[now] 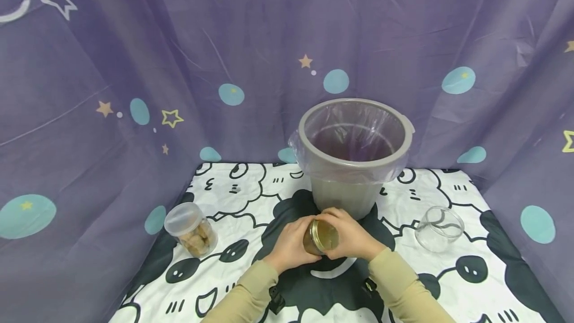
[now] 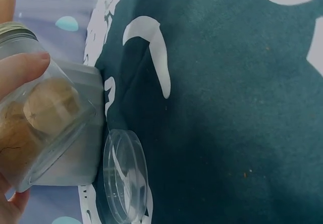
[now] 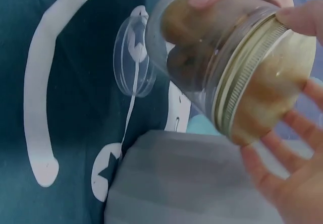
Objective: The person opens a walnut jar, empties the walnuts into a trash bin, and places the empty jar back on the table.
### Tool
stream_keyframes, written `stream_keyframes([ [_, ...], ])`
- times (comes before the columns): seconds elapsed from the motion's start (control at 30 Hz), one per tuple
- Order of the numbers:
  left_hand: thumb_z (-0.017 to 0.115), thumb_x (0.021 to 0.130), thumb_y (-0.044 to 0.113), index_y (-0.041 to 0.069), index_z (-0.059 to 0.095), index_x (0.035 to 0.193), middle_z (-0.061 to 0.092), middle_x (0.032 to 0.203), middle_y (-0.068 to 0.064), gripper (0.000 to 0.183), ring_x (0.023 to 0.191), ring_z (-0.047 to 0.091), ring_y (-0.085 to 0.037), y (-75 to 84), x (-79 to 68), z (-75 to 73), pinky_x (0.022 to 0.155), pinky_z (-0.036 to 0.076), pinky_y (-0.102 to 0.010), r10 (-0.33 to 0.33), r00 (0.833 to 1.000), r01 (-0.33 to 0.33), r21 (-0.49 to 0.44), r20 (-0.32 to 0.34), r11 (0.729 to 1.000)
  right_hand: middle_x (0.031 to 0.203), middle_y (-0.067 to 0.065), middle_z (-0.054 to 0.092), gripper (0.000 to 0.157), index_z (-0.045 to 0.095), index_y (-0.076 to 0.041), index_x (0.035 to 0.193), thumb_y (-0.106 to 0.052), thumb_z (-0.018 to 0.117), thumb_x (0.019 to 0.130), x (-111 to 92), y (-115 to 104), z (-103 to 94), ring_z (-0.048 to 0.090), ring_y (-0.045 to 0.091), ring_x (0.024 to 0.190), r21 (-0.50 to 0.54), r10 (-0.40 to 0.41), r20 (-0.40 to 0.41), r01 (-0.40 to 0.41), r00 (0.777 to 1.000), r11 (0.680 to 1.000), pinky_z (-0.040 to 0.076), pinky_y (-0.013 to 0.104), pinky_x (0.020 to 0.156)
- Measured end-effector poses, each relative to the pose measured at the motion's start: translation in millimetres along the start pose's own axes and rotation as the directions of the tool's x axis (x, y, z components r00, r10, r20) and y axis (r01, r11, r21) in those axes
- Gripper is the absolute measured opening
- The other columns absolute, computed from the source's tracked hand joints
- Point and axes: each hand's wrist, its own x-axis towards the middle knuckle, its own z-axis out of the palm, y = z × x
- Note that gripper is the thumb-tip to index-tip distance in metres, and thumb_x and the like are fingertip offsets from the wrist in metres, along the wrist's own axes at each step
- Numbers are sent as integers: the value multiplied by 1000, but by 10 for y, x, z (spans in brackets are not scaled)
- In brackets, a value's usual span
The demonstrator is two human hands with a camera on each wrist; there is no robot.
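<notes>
On the cloth-covered surface (image 1: 235, 196), the printed marks are cartoon faces in black and white, one bearing a mouth shaped like a 3, while stars and blue ovals decorate the purple curtain (image 1: 269, 39) behind. Both forearms, in beige sleeves (image 1: 255, 283), reach forward and bend inward until the two hands meet near the middle, just in front of the bin (image 1: 343, 196). The left hand (image 1: 293, 244) has its grip wrapped round the body of one jar (image 3: 194, 45), its thumb along the side; the right hand (image 1: 352, 236) grasps the gold lid (image 3: 272, 82), fingers and thumb set about its edge. That jar is held tilted, lid toward the right hand, with at least two brown pieces (image 2: 50, 105) inside. One bin stands behind, lined with a single clear bag (image 1: 302, 158). One white-lidded tub (image 1: 193, 231) of tan pieces sits leftward, and one clear container (image 1: 439, 241) rests at right. Wrist views show one clear round piece (image 2: 126, 176) near the bin; I cannot tell whether it is that same container.
</notes>
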Motion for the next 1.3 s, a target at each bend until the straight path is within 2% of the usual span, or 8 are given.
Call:
stream_keyframes([
  [0.17, 86, 57, 40, 11, 42, 135, 55, 129, -4, 94, 114, 55, -18, -2, 7, -9, 95, 47, -38, -7, 1000, 7, -32, 11, 999, 133, 10, 49, 82, 53, -14, 129, -14, 84, 53, -35, -7, -40, 46, 27, 120, 10, -72, 14, 72, 997, 997, 48, 44, 90],
  [0.33, 86, 58, 40, 10, 41, 135, 55, 129, -4, 94, 114, 56, -18, -28, -16, -13, 96, 46, -38, -41, 998, 42, -31, 47, 999, 133, 15, 46, 79, 47, -13, 135, -33, 81, 67, -51, -64, -29, 49, 32, 117, 40, 135, 8, -135, 991, 990, 48, 48, 90],
  [0.5, 86, 57, 42, 8, 42, 134, 56, 128, -5, 95, 113, 57, -19, -15, -22, -1, 94, 47, -39, -38, 998, 38, 7, 42, 999, 114, 12, 62, 70, 51, -12, 129, -53, 68, 76, -16, -95, 41, 62, 26, 96, 33, 433, 24, -433, 901, 901, 51, 41, 79],
  [0.7, 86, 57, 42, 7, 42, 135, 55, 129, -5, 96, 114, 56, -18, 20, 21, 34, 94, 47, -38, -33, 999, 32, 27, 38, 999, 97, 8, 68, 63, 57, -12, 118, -55, 68, 74, 28, -124, 48, 61, 16, 77, 31, 533, 35, -534, 846, 845, 49, 30, 63],
  [0.87, 87, 54, 40, 6, 46, 131, 57, 127, -5, 94, 113, 57, -19, 28, 24, 45, 92, 48, -38, -13, 1000, 13, 46, 10, 999, 95, 7, 67, 61, 59, -9, 115, -49, 73, 71, 38, -142, 32, 61, 17, 77, 22, 510, 20, -511, 860, 859, 49, 31, 63],
  [1.0, 87, 55, 39, 8, 46, 132, 57, 127, -5, 93, 113, 57, -19, -2, 17, 47, 93, 48, -38, -18, 1000, 17, 35, 16, 999, 101, 7, 65, 64, 59, -10, 119, -42, 77, 66, 22, -136, 35, 60, 19, 83, -5, 437, 15, -437, 899, 900, 50, 34, 68],
  [1.17, 87, 56, 38, 10, 44, 133, 55, 128, -4, 93, 113, 57, -19, -45, 8, 19, 95, 47, -39, -37, 999, 37, -5, 37, 999, 115, 7, 57, 73, 55, -14, 127, -27, 83, 61, 0, -92, 5, 57, 22, 98, -17, 193, 23, -192, 981, 981, 51, 39, 80],
  [1.3, 86, 58, 38, 11, 43, 134, 54, 130, -4, 92, 115, 56, -20, -43, -4, -17, 96, 46, -41, -54, 997, 56, -23, 59, 998, 125, 6, 53, 77, 54, -15, 128, -22, 85, 58, -4, -43, -11, 53, 25, 109, -34, 32, 35, -30, 999, 999, 49, 43, 87],
])
